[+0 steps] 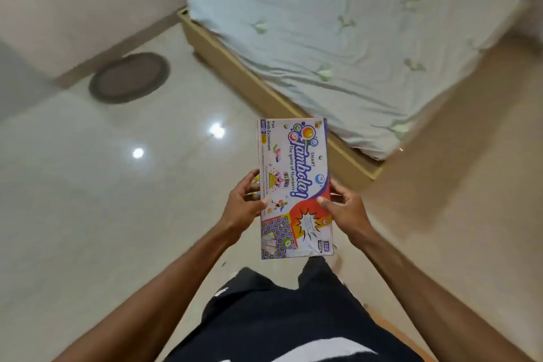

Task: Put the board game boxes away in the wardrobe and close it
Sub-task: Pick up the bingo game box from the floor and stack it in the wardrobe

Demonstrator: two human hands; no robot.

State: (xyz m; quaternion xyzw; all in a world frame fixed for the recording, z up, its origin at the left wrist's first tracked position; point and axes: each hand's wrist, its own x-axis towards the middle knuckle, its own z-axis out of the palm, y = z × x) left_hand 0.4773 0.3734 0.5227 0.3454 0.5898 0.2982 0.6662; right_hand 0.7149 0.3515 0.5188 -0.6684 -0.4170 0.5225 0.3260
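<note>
I hold a flat, colourful Tambola board game box (295, 161) lengthwise in front of me, above the floor. My left hand (245, 203) grips its left long edge, thumb on the lid and fingers underneath. On the right edge sits my right hand (345, 209), its thumb pressed on the red corner of the lid. A second box may lie beneath the top one at the left edge, but I cannot tell. No wardrobe is in view.
A low bed (352, 38) with a pale blue sheet and a wooden frame fills the upper right, its corner close behind the box. A round dark mat (129, 76) lies on the glossy tiled floor (88, 185) near the left wall.
</note>
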